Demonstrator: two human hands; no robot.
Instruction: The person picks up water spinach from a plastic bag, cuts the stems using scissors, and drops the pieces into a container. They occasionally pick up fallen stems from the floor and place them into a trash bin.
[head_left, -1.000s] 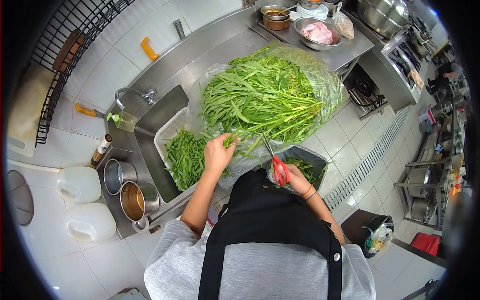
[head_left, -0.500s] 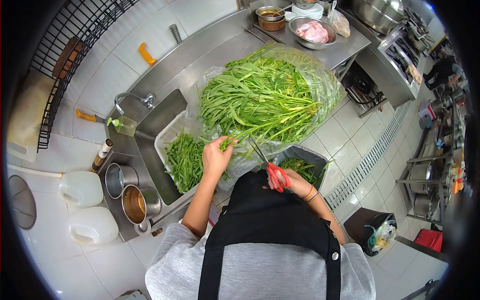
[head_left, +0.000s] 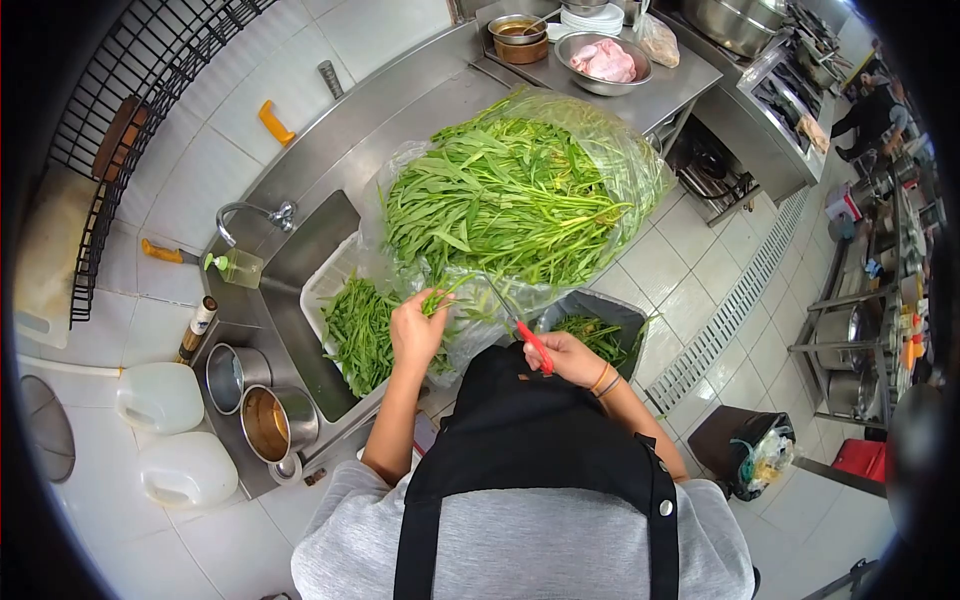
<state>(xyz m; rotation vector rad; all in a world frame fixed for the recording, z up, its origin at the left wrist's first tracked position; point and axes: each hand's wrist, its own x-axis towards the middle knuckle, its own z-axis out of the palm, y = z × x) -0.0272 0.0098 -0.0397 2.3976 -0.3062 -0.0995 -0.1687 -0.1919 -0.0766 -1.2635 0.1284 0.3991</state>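
My left hand is closed around a few green stems at the front edge of a large heap of leafy greens. The heap lies in a clear plastic bag that hangs over the sink edge. Red-handled scissors are in my right hand, their blades pointing up and left toward the stems. Below my left hand, shorter leafy pieces fill a white basket in the sink. Beside my right hand stands a dark bin with stem scraps in it.
A faucet and a soap bottle are at the sink's left. Two metal pots stand near white jugs. Behind the greens is a bowl of raw poultry. A trash bin stands right; a person is far right.
The long stems that stretched from my left hand across the heap are no longer seen there. My right hand has turned the scissors, so their handles show more edge-on. The whole view has shifted slightly.
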